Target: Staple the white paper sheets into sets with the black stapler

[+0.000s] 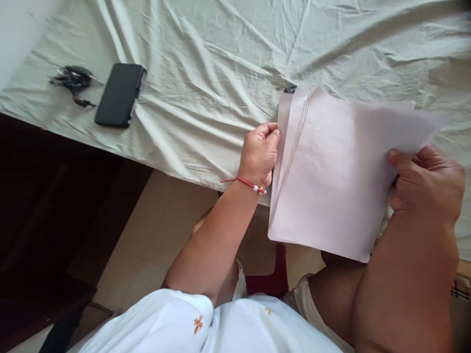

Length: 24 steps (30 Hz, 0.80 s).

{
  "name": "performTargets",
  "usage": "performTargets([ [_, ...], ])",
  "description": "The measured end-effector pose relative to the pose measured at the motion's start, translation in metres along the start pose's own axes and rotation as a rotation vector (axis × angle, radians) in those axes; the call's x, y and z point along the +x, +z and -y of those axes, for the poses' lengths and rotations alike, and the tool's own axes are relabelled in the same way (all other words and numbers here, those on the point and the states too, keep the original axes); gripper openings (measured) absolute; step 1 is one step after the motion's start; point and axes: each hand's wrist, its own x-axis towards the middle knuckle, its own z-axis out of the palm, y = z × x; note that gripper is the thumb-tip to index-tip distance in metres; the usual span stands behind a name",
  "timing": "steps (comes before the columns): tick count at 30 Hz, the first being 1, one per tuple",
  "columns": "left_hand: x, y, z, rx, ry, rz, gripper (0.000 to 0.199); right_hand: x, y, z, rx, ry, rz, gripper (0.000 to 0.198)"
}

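Several sheets of white paper (331,166) are held out over the front edge of the table, their lower corners hanging past it. My left hand (259,152) pinches their left edge between thumb and fingers. On the right side, my right hand (427,181) grips the paper with its thumb on top and the other fingers curled beneath. The sheets fan slightly apart along the left. A small dark object (290,89) peeks out behind their upper left corner; its kind is hidden.
A wrinkled pale green cloth (206,83) covers the table. Toward its left lie a black phone case (119,95) and a bunch of keys (75,81). Dark wooden furniture (44,206) stands at lower left. Beneath me shows part of a red plastic seat (270,279).
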Motion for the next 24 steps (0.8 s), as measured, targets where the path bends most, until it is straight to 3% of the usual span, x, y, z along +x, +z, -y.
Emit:
performTargets([
  [7,0.000,0.008,0.006,-0.001,0.037,-0.089,0.020,-0.007,0.012,0.012,0.014,0.023,-0.003,0.015],
  [18,-0.005,-0.020,-0.013,-0.078,-0.124,0.041,0.022,-0.007,0.027,0.015,0.047,-0.046,0.010,0.019],
  [24,-0.009,-0.016,-0.014,-0.095,-0.149,0.095,0.020,-0.006,0.026,0.014,0.106,-0.075,-0.024,0.021],
])
